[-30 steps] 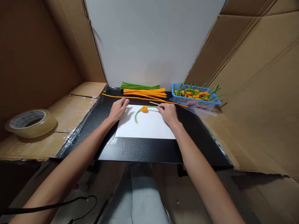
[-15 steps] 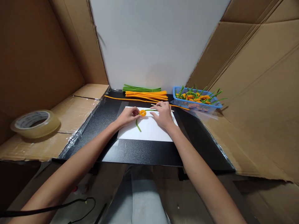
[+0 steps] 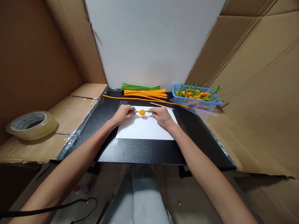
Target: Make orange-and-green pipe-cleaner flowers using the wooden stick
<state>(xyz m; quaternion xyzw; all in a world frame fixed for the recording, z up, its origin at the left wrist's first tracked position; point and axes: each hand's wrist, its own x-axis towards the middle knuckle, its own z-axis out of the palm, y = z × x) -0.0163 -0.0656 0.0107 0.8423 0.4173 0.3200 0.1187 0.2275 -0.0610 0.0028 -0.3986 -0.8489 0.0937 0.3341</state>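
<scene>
Over the white sheet of paper [image 3: 142, 130], an orange coil of pipe cleaner [image 3: 142, 112] shaped like a small flower hangs between my hands. A green pipe cleaner [image 3: 147, 111] sticks out of it on both sides. My left hand [image 3: 125, 114] pinches the green end on the left. The green end on the right is pinched by the fingers of my right hand [image 3: 161, 115]. Just behind my right hand, a thin wooden stick [image 3: 161, 105] lies at the paper's back edge.
Bundles of green pipe cleaners [image 3: 140, 87] and orange pipe cleaners [image 3: 144, 93] lie at the back, with a long orange strand [image 3: 116, 97] before them. A blue basket [image 3: 198, 102] of orange-and-green pieces stands back right. A tape roll [image 3: 32, 125] rests on cardboard at left.
My right hand has left the wooden stick and taken the green pipe cleaner's right end. The left green end, hanging down before, is now pulled out sideways in my left hand.
</scene>
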